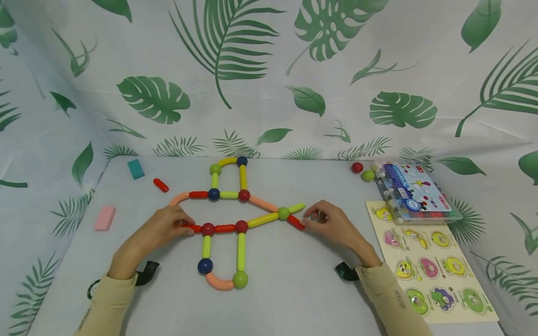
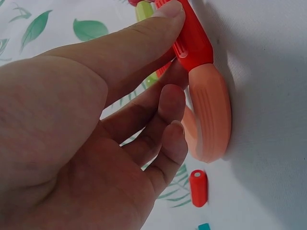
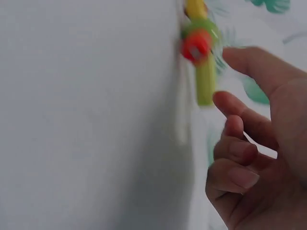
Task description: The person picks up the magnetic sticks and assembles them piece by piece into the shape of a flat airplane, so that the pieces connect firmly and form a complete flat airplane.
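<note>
A flat figure of magnetic rods and balls lies on the table. My left hand [image 1: 161,227] pinches a red rod [image 2: 197,40] between thumb and forefinger, at the figure's left end by a dark red ball [image 1: 208,229]. In the left wrist view that rod's end meets a curved peach rod [image 2: 211,110]. At the other end a green ball [image 1: 283,213] bears a lime rod [image 1: 297,208] and a short red rod [image 1: 296,222]. My right hand [image 1: 336,225] is beside this red rod, thumb and forefinger spread apart with nothing between them in the right wrist view.
A loose red rod [image 1: 160,185], a teal block [image 1: 136,169] and a pink block [image 1: 105,218] lie at the left. At the right, a clear box [image 1: 416,191] of pieces overlaps a fruit puzzle board [image 1: 433,275]. A red ball [image 1: 357,167] and a green ball [image 1: 368,176] sit beside the box.
</note>
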### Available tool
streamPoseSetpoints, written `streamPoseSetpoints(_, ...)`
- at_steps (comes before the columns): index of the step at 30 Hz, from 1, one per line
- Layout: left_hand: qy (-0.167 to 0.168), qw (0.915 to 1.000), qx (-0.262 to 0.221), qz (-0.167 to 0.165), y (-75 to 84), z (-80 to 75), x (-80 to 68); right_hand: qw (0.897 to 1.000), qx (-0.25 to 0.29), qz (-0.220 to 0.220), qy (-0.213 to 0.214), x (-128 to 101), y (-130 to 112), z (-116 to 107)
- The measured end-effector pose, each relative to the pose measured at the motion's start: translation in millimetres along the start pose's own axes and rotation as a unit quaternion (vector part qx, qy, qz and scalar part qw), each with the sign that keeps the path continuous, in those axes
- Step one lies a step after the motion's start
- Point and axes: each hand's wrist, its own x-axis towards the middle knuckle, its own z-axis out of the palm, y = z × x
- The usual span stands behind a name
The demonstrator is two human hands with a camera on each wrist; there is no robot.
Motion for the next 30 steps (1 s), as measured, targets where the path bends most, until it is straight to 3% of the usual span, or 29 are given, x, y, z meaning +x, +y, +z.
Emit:
streamPoseSetpoints(6,-0.002,1.0000,-0.003,-0.005,-2.1,-0.2,0.7,0.991,-0.029,0.067,0.113,12.0,26.9,-42.3)
streamPoseSetpoints(14,-0.001,1.0000,-0.007,-0.007,-1.1,0.0,-0.4,0.952,-0.059,0.169,0.247,48.1,68.0,-83.6)
streamPoseSetpoints(17,0.004,0.9999,-0.010,-0.003,-0.7,1.3,-2.5,0.943,-0.077,0.204,0.252,59.5,76.4,-93.1)
streamPoseSetpoints(23,0.001,0.9998,-0.018,-0.002,-0.1,3.0,-3.2,0.934,-0.085,0.282,0.202,72.9,86.0,-103.5)
streamPoseSetpoints(30,-0.004,0.9998,-0.014,-0.014,-1.2,0.4,-2.6,0.934,-0.119,0.284,0.183,80.8,88.8,-103.0)
